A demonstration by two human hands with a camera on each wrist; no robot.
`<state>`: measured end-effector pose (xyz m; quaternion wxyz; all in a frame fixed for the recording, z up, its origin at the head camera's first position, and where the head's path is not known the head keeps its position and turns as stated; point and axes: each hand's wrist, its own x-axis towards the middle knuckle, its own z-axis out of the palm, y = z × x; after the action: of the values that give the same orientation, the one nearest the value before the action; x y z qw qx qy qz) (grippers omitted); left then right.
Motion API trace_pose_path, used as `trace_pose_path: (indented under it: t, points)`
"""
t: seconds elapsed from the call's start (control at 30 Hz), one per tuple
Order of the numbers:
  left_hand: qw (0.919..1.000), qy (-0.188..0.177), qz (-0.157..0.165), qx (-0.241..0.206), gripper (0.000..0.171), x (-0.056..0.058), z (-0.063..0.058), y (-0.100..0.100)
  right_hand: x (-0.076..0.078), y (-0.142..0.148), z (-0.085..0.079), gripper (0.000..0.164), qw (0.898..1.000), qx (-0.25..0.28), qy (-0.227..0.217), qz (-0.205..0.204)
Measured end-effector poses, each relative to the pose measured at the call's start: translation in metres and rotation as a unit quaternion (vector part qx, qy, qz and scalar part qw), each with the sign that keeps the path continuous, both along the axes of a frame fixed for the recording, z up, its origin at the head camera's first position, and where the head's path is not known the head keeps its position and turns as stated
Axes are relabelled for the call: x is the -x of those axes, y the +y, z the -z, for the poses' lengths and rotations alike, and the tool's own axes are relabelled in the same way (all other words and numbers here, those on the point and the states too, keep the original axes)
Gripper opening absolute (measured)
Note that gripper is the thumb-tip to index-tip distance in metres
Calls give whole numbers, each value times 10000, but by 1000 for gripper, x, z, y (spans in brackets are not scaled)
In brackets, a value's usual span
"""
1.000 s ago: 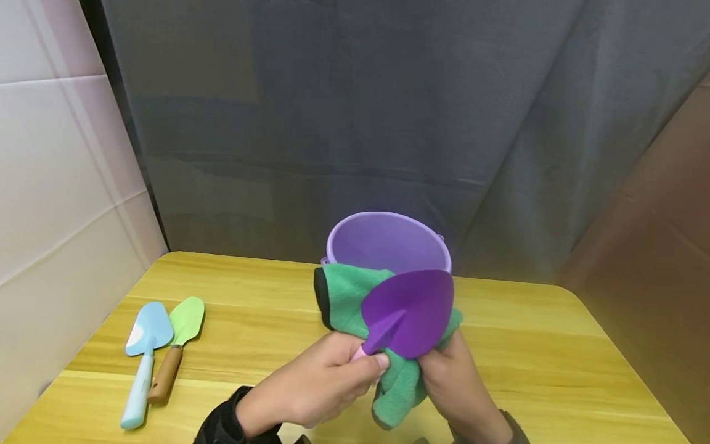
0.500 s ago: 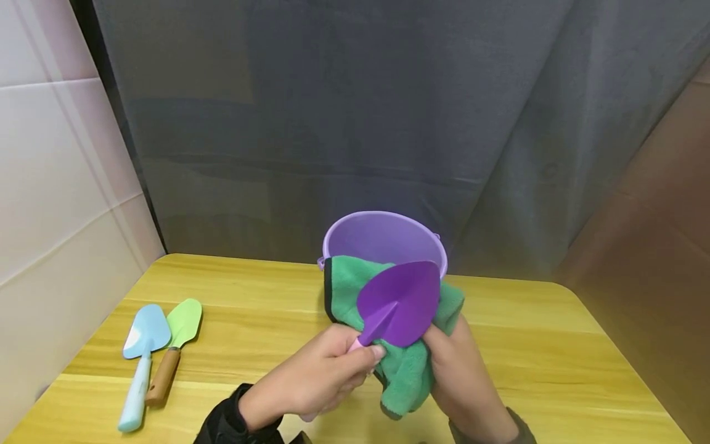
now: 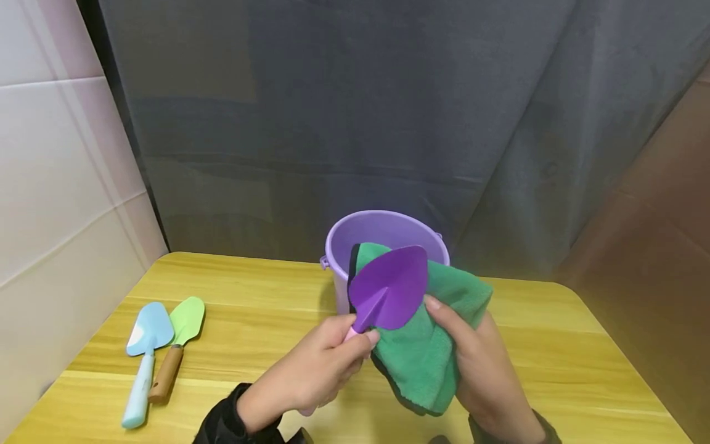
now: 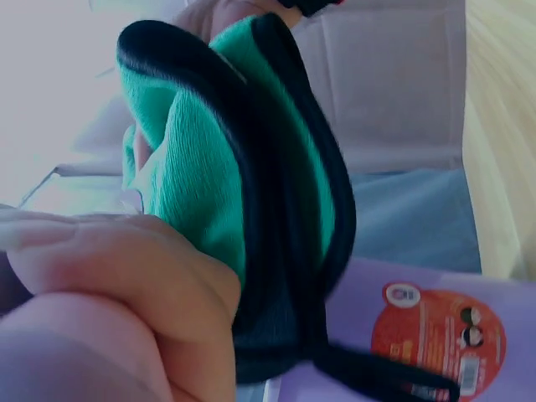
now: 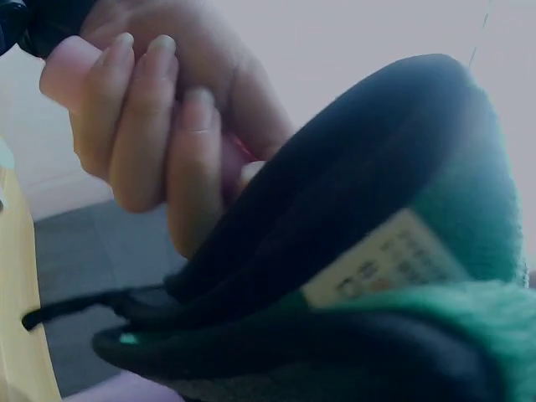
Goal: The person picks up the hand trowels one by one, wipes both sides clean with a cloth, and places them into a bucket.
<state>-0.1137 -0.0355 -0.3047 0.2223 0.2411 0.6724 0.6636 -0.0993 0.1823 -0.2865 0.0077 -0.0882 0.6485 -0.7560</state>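
My left hand (image 3: 316, 364) grips the pink handle (image 5: 71, 74) of a purple trowel (image 3: 391, 290), its blade tilted up and facing me. The left fingers curl round the handle in the right wrist view. A green cloth (image 3: 427, 357) with a dark edge lies behind and below the blade. My right hand (image 3: 479, 364) holds this cloth, thumb on top near the blade's right edge and the other fingers hidden beneath. In the left wrist view the cloth (image 4: 197, 176) hangs folded, with a dark loop (image 4: 385, 377) at its corner.
Behind the hands a purple bucket (image 3: 341, 287) stands on the wooden table (image 3: 249, 296), partly covered by cloth and blade. A blue trowel (image 3: 145, 345) and a green trowel with a brown handle (image 3: 169, 370) lie at the left. A grey curtain (image 3: 360, 123) hangs behind.
My right hand has moved right and drawn the green cloth with it, spreading it out below the blade. The purple trowel has shifted slightly left and up; the left hand keeps its grip.
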Motion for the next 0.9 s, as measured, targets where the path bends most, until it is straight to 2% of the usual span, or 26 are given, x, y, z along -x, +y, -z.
trace_pose_path:
  t: [0.13, 0.43, 0.9]
  points:
    - [9993, -78, -210, 291, 35, 3, -1, -1, -1, 8, -3, 28, 9985, -41, -233, 486]
    - [9967, -157, -617, 502, 34, 12, 2, -3, 2, 26, -10, 33, 9927, -417, -283, 1093]
    - [9954, 85, -826, 480, 10, 22, 5, -8, 4, 40, -17, 28, 9916, 69, -29, 1291]
